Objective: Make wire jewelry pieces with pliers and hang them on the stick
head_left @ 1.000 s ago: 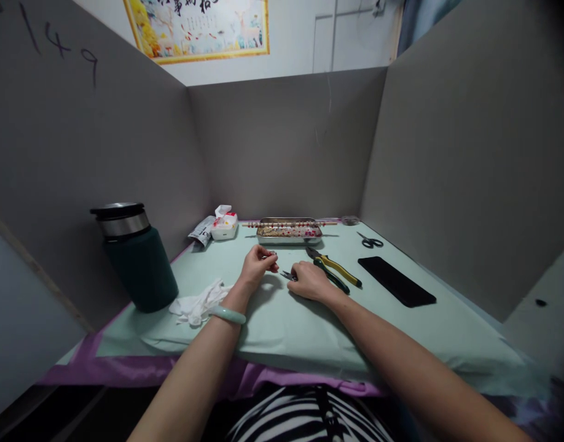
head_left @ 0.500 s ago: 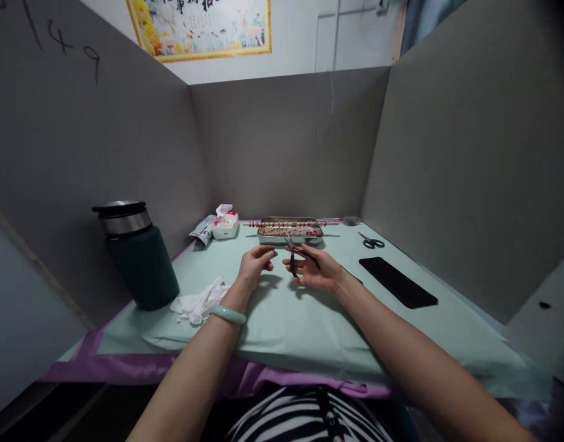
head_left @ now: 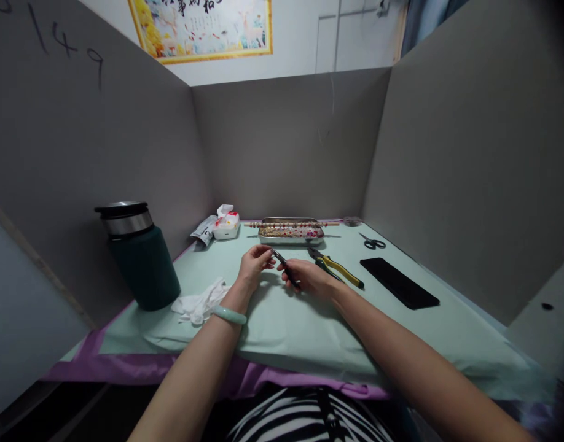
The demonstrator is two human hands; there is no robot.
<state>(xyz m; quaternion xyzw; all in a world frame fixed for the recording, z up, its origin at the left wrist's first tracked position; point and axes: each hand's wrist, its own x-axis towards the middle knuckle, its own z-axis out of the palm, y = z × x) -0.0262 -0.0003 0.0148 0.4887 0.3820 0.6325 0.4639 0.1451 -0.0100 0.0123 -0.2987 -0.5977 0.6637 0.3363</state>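
With my right hand [head_left: 309,277] curled round the small pliers [head_left: 290,276] above the bench [head_left: 300,331], I could nip my left hand [head_left: 253,267], fingers bent, hold unclear, if the close-set tips slip.

The right hand [head_left: 309,276] brings small black-handled pliers [head_left: 286,269] to the fingertips of the left hand [head_left: 253,266], the tool now slanting toward them instead of pointing up and apart as it does 0.5 seconds earlier. Its 2 handles, spread wide in that view, sit close together as the opened fingers curl around them. Larger yellow-and-green pliers [head_left: 344,271], almost wholly hidden 0.5 seconds ago, show again, though with less of the green handle in sight than 1.0 second ago.
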